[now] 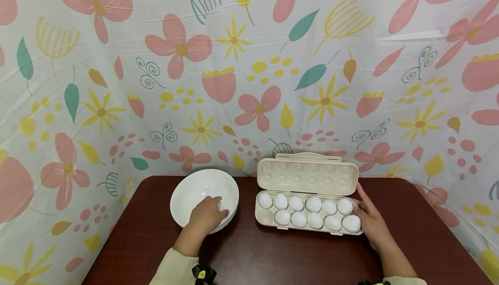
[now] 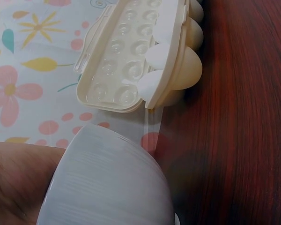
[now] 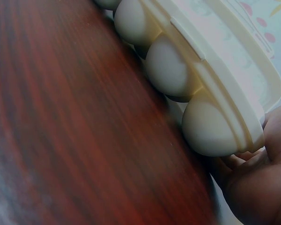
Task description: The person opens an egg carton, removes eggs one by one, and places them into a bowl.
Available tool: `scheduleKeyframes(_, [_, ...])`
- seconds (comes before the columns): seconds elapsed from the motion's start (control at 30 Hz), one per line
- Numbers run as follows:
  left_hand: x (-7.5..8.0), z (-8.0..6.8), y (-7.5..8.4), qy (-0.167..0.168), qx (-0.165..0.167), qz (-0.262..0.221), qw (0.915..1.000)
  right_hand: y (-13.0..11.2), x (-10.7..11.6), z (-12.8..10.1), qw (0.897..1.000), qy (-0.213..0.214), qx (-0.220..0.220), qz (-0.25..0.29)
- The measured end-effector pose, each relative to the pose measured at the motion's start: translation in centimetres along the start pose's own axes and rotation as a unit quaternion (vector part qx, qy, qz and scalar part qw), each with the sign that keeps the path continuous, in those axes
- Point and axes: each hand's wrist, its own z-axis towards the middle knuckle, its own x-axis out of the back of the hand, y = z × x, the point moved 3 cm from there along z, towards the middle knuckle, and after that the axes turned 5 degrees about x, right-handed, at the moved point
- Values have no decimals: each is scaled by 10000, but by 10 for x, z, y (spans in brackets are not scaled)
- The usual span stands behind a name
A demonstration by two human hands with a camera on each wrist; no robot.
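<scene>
On the dark table stands a white bowl (image 1: 195,189). My left hand (image 1: 212,210) lies over its near rim, fingers curled inside; the left wrist view shows my palm (image 2: 14,183) against the bowl's outer wall (image 2: 112,187). A cream egg carton (image 1: 308,176) stands to the bowl's right, lid raised, with several white eggs (image 1: 315,220) in it and the front left cup empty. My right hand (image 1: 360,203) holds the carton's right end, index finger up along the lid corner. In the right wrist view my fingers (image 3: 262,183) wrap the corner of the tray (image 3: 225,93).
The dark red-brown table (image 1: 273,254) has bare wood in front of the bowl and the carton. A floral cloth (image 1: 249,81) hangs close behind and round both sides. The carton's open lid leans back near the cloth.
</scene>
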Motion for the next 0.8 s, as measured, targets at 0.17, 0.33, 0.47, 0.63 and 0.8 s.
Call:
scheduleKeyframes(0.17, [2, 1, 2, 260, -12, 162, 9995, 1, 0, 0, 10000, -5, -21, 16])
scheduleKeyframes(0.33, [6, 2, 8, 701, -72, 315, 9970, 1, 1, 0, 10000, -44, -76, 45])
scheduleKeyframes(0.47, [13, 2, 15, 1008, -206, 218, 9945, 1, 1, 1, 10000, -21, -54, -23])
scheduleKeyframes(0.63, [20, 3, 30, 1431, -504, 40, 9884, 0, 2, 1, 10000, 19, 32, -57])
scheduleKeyframes(0.8, [21, 4, 47, 1758, -836, -144, 9808, 2, 1, 1, 10000, 21, 2, -35])
